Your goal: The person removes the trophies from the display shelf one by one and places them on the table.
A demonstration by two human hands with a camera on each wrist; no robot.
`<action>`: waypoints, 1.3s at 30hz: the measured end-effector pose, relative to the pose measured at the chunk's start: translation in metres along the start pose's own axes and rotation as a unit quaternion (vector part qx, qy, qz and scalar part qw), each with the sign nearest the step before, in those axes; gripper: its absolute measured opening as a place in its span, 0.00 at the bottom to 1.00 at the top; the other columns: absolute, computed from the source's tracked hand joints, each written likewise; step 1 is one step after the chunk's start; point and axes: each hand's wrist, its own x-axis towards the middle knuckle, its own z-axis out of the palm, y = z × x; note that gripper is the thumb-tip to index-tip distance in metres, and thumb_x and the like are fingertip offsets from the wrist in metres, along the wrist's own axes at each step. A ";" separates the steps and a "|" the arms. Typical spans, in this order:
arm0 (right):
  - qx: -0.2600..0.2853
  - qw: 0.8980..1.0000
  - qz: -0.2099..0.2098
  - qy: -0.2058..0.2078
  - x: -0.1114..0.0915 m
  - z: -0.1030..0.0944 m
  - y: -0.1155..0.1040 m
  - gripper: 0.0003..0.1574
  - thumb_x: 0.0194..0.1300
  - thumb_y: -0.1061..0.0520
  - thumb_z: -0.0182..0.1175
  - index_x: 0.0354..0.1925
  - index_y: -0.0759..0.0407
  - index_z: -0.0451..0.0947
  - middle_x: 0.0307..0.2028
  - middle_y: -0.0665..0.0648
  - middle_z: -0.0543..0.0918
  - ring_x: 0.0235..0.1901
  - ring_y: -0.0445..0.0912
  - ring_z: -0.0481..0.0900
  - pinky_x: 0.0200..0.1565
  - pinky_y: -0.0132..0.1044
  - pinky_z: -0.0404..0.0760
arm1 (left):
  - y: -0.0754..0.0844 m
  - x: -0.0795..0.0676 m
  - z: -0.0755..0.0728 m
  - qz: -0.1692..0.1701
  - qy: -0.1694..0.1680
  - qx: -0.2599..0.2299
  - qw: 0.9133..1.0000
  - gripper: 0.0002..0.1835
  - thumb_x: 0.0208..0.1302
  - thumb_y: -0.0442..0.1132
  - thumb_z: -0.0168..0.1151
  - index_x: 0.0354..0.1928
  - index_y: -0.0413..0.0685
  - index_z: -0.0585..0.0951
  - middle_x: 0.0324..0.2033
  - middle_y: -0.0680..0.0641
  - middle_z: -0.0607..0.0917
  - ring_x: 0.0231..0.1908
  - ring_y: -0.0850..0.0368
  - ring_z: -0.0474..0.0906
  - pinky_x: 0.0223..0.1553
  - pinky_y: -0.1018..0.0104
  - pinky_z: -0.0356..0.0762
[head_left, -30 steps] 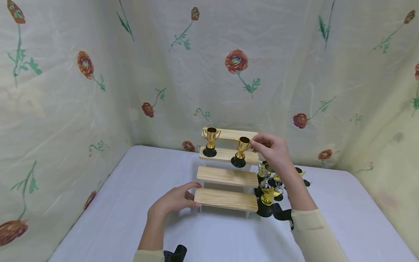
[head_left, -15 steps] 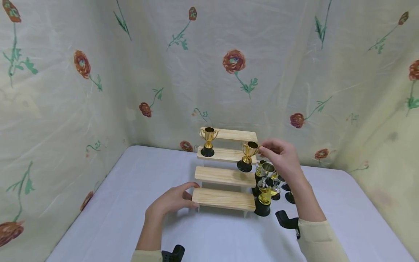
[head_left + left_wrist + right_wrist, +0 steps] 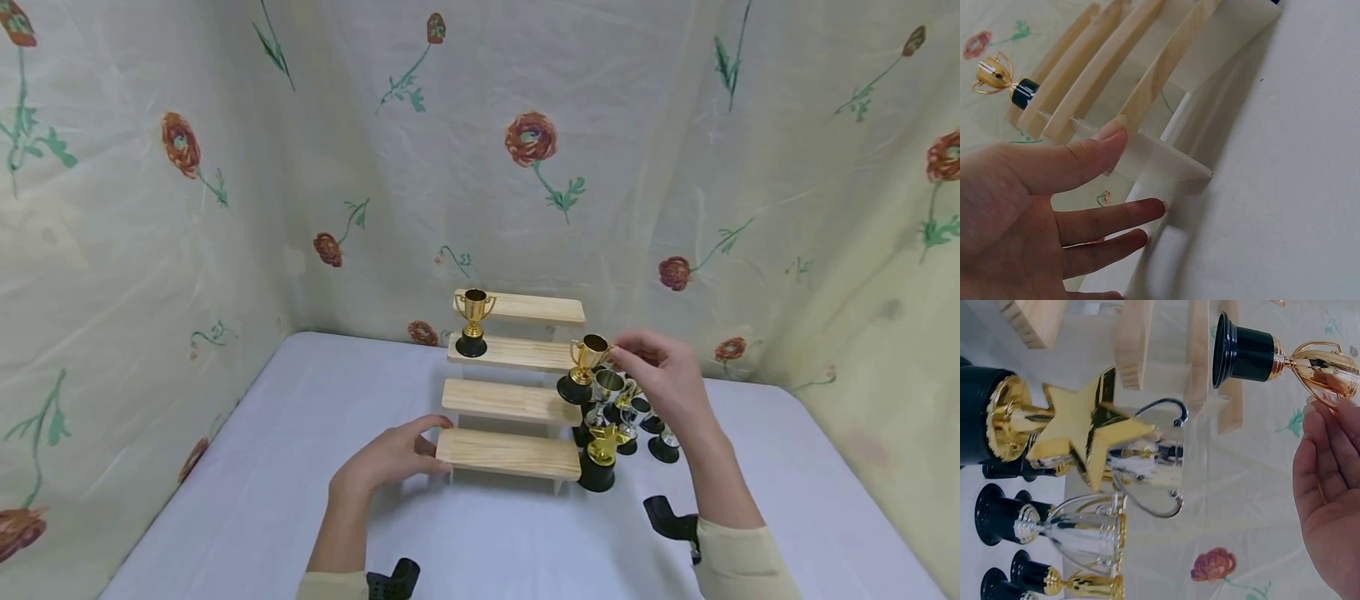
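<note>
My right hand (image 3: 663, 375) pinches a gold trophy cup (image 3: 590, 357) by one handle; its black base tilts toward the shelf. In the right wrist view the fingertips meet the handle of this gold trophy cup (image 3: 1329, 374). A wooden stepped shelf (image 3: 510, 454) has four tiers on white supports. My left hand (image 3: 393, 457) is at the left end of its lowest tier; in the left wrist view the thumb of the left hand (image 3: 1079, 169) touches the board's end, other fingers extended beside the support. Another gold trophy cup (image 3: 473, 321) stands upright on the second tier from the top, left end.
Right of the shelf, several trophies crowd together on the white-covered table (image 3: 247, 467), among them a gold star trophy (image 3: 603, 450) and a silver trophy cup (image 3: 607, 387). A flowered curtain (image 3: 600, 208) hangs behind the table.
My right hand has carried the gold trophy cup off the second tier from the top, rightward and down toward the grouped trophies. My left hand stays at the shelf's lowest tier.
</note>
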 end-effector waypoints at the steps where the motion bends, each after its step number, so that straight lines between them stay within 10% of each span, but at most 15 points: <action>1: 0.000 1.000 0.000 0.002 -0.001 -0.001 0.002 0.12 0.70 0.53 0.62 0.43 0.61 0.83 0.36 0.62 0.87 0.32 0.36 0.84 0.37 0.28 0.81 | 0.000 0.000 0.000 0.000 0.000 0.000 1.000 0.31 0.55 0.50 0.74 0.61 0.72 0.74 0.45 0.48 0.88 0.46 0.53 0.81 0.45 0.49 0.75; 18: -0.005 0.998 0.037 0.043 -0.031 -0.025 0.025 0.14 0.69 0.54 0.63 0.45 0.63 0.83 0.31 0.39 0.85 0.33 0.38 0.85 0.37 0.23 0.79 | 0.002 -0.001 0.000 -0.001 0.000 -0.011 1.000 0.30 0.55 0.49 0.74 0.60 0.72 0.75 0.45 0.49 0.88 0.46 0.53 0.81 0.45 0.50 0.75; 39: -0.026 0.997 0.038 0.058 -0.046 -0.048 0.041 0.12 0.68 0.57 0.63 0.44 0.66 0.82 0.30 0.37 0.84 0.31 0.30 0.83 0.37 0.21 0.78 | 0.001 -0.001 0.000 -0.009 0.001 -0.014 1.000 0.30 0.54 0.51 0.75 0.60 0.74 0.75 0.45 0.50 0.88 0.47 0.52 0.81 0.47 0.48 0.75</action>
